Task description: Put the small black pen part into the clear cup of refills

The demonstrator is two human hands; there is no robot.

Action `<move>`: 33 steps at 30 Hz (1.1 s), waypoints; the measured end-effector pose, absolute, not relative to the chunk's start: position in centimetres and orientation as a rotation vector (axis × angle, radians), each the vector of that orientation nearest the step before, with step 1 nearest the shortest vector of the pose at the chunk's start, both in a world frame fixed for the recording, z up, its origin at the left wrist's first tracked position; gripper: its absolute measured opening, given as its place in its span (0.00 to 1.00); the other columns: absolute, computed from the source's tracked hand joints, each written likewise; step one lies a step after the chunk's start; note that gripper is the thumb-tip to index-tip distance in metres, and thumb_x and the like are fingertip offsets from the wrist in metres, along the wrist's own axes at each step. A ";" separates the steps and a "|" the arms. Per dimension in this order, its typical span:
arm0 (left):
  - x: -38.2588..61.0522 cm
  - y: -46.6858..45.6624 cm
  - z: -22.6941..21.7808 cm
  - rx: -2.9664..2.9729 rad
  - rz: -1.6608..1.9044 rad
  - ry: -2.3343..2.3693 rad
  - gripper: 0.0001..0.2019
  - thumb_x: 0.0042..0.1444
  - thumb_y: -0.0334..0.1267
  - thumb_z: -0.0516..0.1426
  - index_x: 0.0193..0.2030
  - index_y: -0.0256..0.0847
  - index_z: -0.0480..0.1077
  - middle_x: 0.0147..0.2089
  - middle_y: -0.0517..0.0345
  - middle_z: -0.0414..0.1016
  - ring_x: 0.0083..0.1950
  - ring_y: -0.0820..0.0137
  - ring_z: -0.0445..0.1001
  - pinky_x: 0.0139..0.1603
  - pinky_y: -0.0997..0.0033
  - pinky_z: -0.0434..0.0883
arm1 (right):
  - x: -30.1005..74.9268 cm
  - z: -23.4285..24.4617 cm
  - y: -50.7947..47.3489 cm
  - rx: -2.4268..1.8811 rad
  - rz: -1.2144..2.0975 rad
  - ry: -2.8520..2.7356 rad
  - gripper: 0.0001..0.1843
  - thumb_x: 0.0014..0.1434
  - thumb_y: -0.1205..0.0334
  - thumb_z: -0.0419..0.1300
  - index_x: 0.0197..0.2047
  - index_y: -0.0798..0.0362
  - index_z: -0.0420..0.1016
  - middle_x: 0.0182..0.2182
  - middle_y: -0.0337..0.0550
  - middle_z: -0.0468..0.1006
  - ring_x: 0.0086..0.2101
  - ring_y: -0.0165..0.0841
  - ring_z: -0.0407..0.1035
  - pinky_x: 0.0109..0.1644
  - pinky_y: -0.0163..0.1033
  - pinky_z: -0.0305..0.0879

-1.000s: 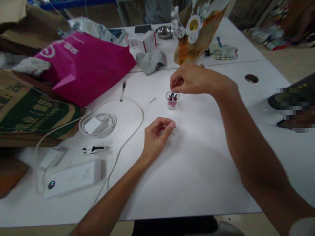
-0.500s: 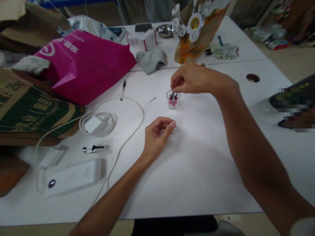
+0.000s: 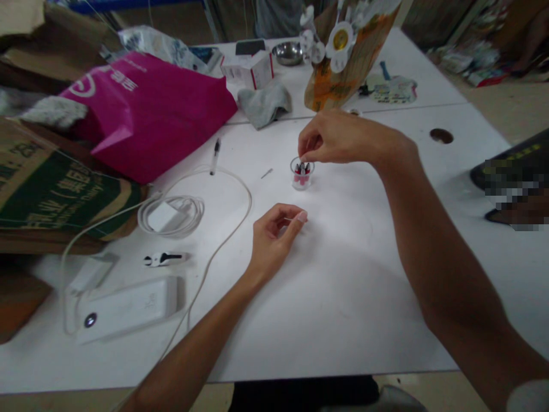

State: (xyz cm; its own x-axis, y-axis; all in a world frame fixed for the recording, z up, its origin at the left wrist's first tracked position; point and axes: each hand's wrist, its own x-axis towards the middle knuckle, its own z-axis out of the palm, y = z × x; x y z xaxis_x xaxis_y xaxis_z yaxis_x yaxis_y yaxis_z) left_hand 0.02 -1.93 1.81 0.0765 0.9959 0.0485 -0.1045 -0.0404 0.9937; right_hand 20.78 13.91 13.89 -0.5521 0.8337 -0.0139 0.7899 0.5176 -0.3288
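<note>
A small clear cup [image 3: 302, 175] with several pink and black pieces stands on the white table [image 3: 343, 274]. My right hand [image 3: 332, 137] hovers over its rim, fingers pinched together at the top of the pieces; what they grip is too small to make out. My left hand [image 3: 274, 234] rests on the table nearer to me, fingers curled, thumb and forefinger pinching a thin pale stick.
A magenta bag [image 3: 146, 109] and cardboard boxes [image 3: 51, 189] crowd the left. A coiled white cable [image 3: 171, 214], a white power bank [image 3: 124, 309], a small clip tool [image 3: 163, 259], a pen [image 3: 214, 154], a grey cloth [image 3: 263, 103] and an orange package [image 3: 338, 63] lie around.
</note>
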 end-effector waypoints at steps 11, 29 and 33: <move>0.1 -1.9 1.9 1.195 1.231 1.039 0.15 0.68 0.52 0.76 0.44 0.43 0.86 0.43 0.53 0.87 0.45 0.67 0.83 0.50 0.67 0.79 | 20.8 13.9 13.8 -1.426 0.454 -2.586 0.06 0.68 0.64 0.72 0.39 0.44 0.91 0.38 0.42 0.92 0.41 0.42 0.85 0.44 0.43 0.73; 0.0 -1.9 1.8 1.201 1.229 1.033 0.16 0.68 0.53 0.77 0.44 0.42 0.86 0.43 0.54 0.87 0.44 0.68 0.83 0.50 0.68 0.79 | 21.3 13.0 14.6 -1.387 0.491 -2.525 0.03 0.67 0.57 0.78 0.39 0.45 0.92 0.36 0.44 0.91 0.40 0.45 0.84 0.45 0.46 0.74; 0.0 -2.0 1.8 1.205 1.227 1.037 0.17 0.68 0.54 0.76 0.44 0.42 0.86 0.43 0.54 0.87 0.44 0.68 0.83 0.50 0.69 0.79 | 21.4 12.4 14.9 -1.347 0.497 -2.479 0.05 0.64 0.56 0.81 0.37 0.44 0.92 0.34 0.45 0.89 0.39 0.45 0.84 0.47 0.48 0.75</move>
